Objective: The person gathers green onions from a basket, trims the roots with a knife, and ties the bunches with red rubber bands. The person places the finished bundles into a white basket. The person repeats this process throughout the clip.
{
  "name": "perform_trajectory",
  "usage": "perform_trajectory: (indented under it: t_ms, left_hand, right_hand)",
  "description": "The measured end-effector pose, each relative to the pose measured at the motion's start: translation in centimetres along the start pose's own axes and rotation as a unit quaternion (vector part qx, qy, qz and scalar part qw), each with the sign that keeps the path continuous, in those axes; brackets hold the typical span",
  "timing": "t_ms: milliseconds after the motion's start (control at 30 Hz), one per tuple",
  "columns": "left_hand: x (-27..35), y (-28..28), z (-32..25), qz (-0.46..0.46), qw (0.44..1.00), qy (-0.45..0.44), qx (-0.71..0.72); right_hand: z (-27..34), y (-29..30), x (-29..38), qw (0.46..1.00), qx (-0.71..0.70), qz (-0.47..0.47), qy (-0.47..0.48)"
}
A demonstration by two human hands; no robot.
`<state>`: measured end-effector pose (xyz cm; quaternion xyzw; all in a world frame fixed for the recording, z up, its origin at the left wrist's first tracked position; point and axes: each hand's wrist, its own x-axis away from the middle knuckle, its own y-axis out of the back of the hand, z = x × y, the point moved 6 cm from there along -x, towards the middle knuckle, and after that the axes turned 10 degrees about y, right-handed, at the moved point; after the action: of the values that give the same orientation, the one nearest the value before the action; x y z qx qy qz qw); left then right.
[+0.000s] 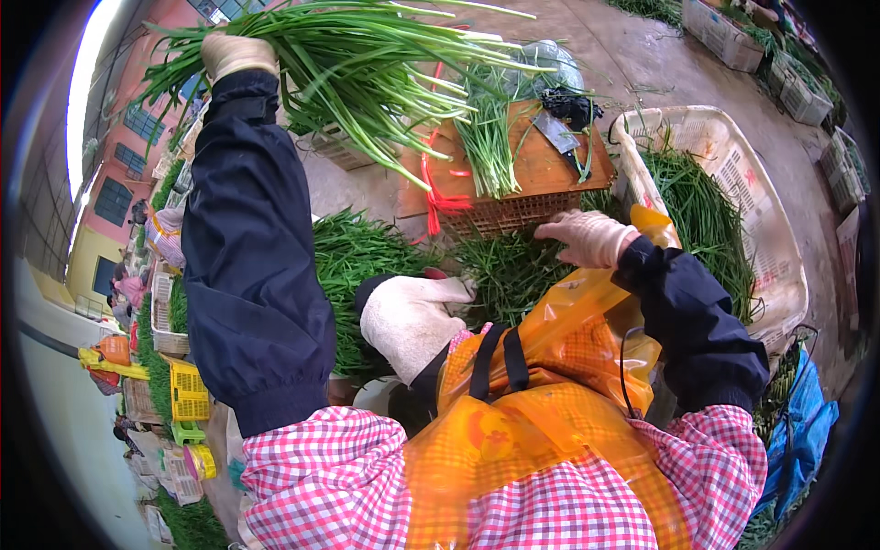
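Note:
My gloved left hand (pixel 239 55) grips a large bunch of long green leafy stalks (pixel 357 75), raised at the upper left with the pale stem ends pointing right. My gloved right hand (pixel 584 237) is over the loose greens (pixel 509 275) near my lap, fingers apart, with nothing seen in it. Beyond it, a wooden board (pixel 543 168) rests on an upturned brown crate (pixel 509 213). On the board lie a smaller bunch of stalks (pixel 485 137), a wide-bladed knife (pixel 555 133) and red plastic ties (pixel 436 199).
A white plastic crate (pixel 749 179) holding greens (pixel 701 206) stands at the right. A green heap (pixel 364 254) lies left of my knee. Clear plastic wrapping (pixel 550 62) sits behind the board. More crates (pixel 722 34) line the upper right; several people and a yellow crate (pixel 188 388) are far left.

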<state>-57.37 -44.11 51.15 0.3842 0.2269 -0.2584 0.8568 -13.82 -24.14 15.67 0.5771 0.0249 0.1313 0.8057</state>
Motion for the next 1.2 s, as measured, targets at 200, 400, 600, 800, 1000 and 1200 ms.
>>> perform_trajectory:
  t_ms: [200,400,600,800,1000,1200]
  left_hand:
    - [0.4,3.0,-3.0,0.067,0.986,-0.02,0.155]
    - [9.9,7.5,-3.2,0.159,0.131,0.357,0.911]
    - [13.9,10.0,-6.0,0.152,0.055,0.36,0.919]
    - [13.2,7.4,-8.1,0.21,0.095,0.34,0.912]
    - [10.0,4.0,-5.6,0.198,0.109,0.343,0.912]
    - [9.7,2.6,-3.6,0.163,0.104,0.399,0.896]
  right_hand:
    - [3.0,5.9,-0.6,0.87,-0.393,-0.295,-0.044]
    - [3.7,5.9,-5.1,0.67,-0.652,-0.354,0.004]
    - [1.5,6.7,-10.6,0.599,-0.731,-0.325,0.021]
    - [2.1,5.2,-10.2,0.362,-0.866,-0.29,0.187]
    - [2.8,-4.2,-6.0,0.925,-0.378,0.029,0.014]
    - [0.8,-4.2,-5.2,0.992,0.007,0.078,-0.102]
